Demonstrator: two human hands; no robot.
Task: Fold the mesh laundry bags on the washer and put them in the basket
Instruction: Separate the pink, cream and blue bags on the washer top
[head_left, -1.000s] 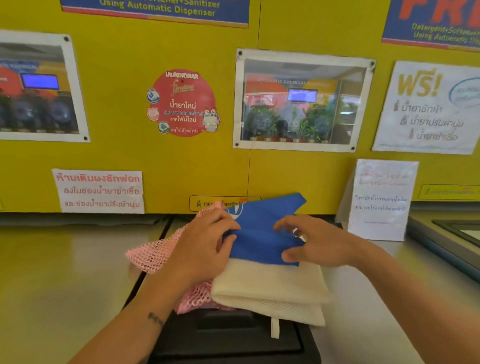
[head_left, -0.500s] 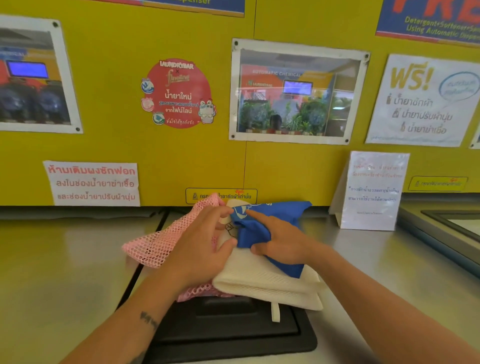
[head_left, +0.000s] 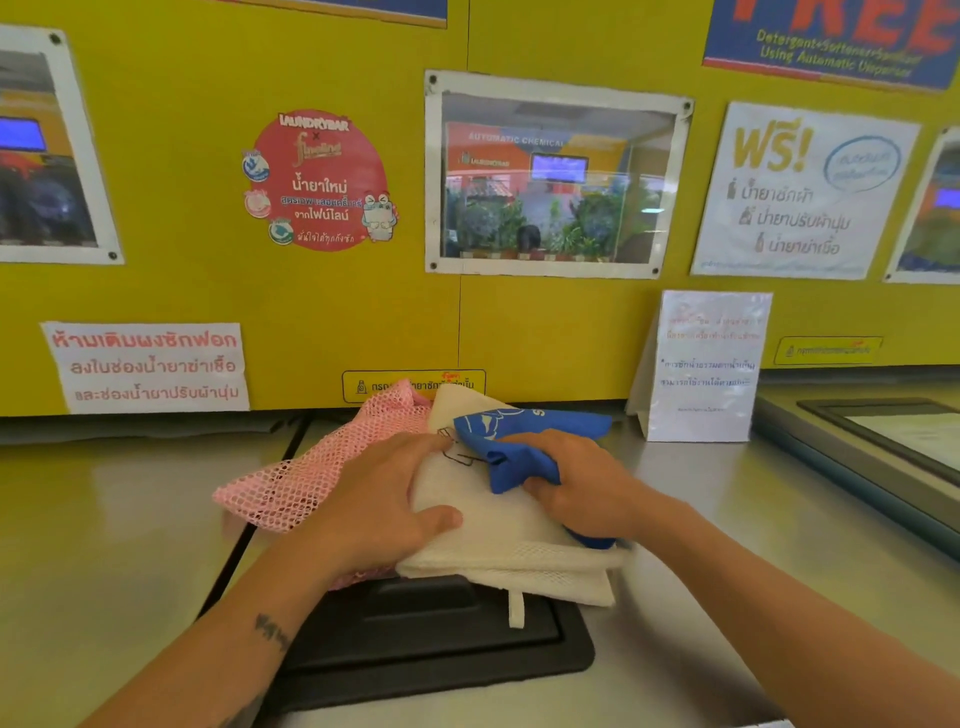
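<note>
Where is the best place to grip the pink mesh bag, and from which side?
Probably its free corner on the left: the pink mesh bag sticks out there uncovered, while its right part lies under the left hand and white bag. Come from the left.

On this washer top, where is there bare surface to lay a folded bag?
Bare metal lies left of the pink mesh bag, and right of the cream bag up to the standing notice. The middle is crowded: bags cover the black lid.
</note>
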